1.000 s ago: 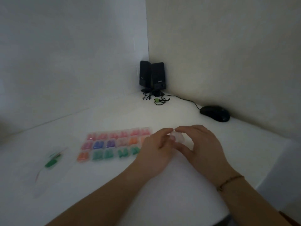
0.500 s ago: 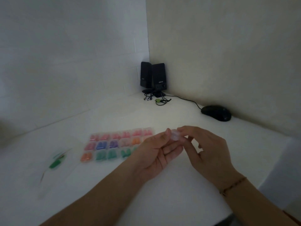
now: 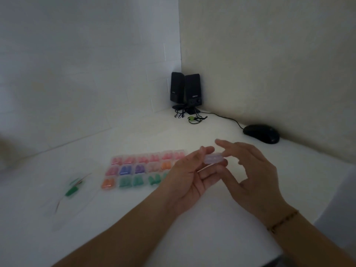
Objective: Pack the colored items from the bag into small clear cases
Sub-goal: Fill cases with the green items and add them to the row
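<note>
Clearly, both hands were lifted a little above the white table [image 3: 173,237] and met around one small clear case [image 3: 214,158]. The left hand [image 3: 189,179] was turned palm up, and its thumb and fingers pinched the left end of the case. The right hand [image 3: 252,170] came from the other side with the fingers curved; its fingertips touched the right end of the case and the index finger was stretched over the top. The case looked pale and a little pinkish, but the picture was too blurred to tell what was inside it or whether its lid was closed. A thin bracelet [image 3: 283,221] was on the right wrist.

Just left of the hands, filled cases [image 3: 140,170] lay on the table in three rows, touching each other: pink ones in the far row, pink, blue, purple and orange in the middle row, one orange and several green in the near row. The left hand covered the right end of these rows. Further left lay a clear plastic bag [image 3: 63,207], flat on the table, with some green items [image 3: 71,191] inside.

In the far corner stood two black speakers [image 3: 185,89] with cables, and a black mouse [image 3: 262,133] lay near the right wall.
</note>
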Motion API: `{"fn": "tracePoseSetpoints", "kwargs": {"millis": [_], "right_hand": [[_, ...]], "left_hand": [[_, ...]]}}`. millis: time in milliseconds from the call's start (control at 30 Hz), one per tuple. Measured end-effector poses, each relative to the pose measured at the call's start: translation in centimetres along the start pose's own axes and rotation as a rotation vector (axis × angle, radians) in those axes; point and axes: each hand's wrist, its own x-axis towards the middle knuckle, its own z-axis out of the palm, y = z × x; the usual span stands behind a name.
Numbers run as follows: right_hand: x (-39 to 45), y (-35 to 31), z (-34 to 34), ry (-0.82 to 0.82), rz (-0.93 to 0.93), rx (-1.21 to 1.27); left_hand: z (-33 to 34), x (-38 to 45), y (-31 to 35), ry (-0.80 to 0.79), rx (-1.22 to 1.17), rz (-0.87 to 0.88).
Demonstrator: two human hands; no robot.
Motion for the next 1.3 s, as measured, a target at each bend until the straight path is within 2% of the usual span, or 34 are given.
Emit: {"fn": "tracePoseSetpoints", "kwargs": {"millis": [100, 167, 300, 467, 867, 1033, 1133, 1200, 1300], "right_hand": [[0.1, -0.1, -0.1, 0.048, -0.131, -0.087], [0.2, -0.2, -0.1, 0.080, -0.163, -0.075], [0.1, -0.1, -0.2, 0.106, -0.089, -0.027], [-0.1, 0.1, 0.0, 0.071, -0.033, -0.040], [-0.5, 0.4, 0.3, 0.066, 0.009, -0.106], [-0.4, 0.1, 0.1, 0.058, 0.096, -0.002], [-0.2, -0.1, 0.0, 0.075, 0.185, 0.067], [-0.1, -0.1, 0.0, 0.014, 0.244, 0.110], [0.0, -0.4, -0.2, -0.031, 0.231, 0.250]], "left_hand": [[-0.2, 0.3, -0.1, 0.018, 0.014, 0.047], [-0.2, 0.3, 0.0, 0.007, 0.009, 0.020], [-0.1, 0.0, -0.2, -0.052, 0.030, -0.077], [-0.4, 0.1, -0.4, -0.059, 0.042, -0.022], [-0.9, 0.3, -0.4, -0.092, 0.156, -0.024], [-1.1, 0.2, 0.0, -0.136, 0.287, -0.017], [-1.2, -0.2, 0.2, -0.225, 0.404, -0.108], [-1.1, -0.6, 0.0, -0.316, 0.494, -0.165], [-1.0, -1.1, 0.5, -0.361, 0.500, -0.213]]}}
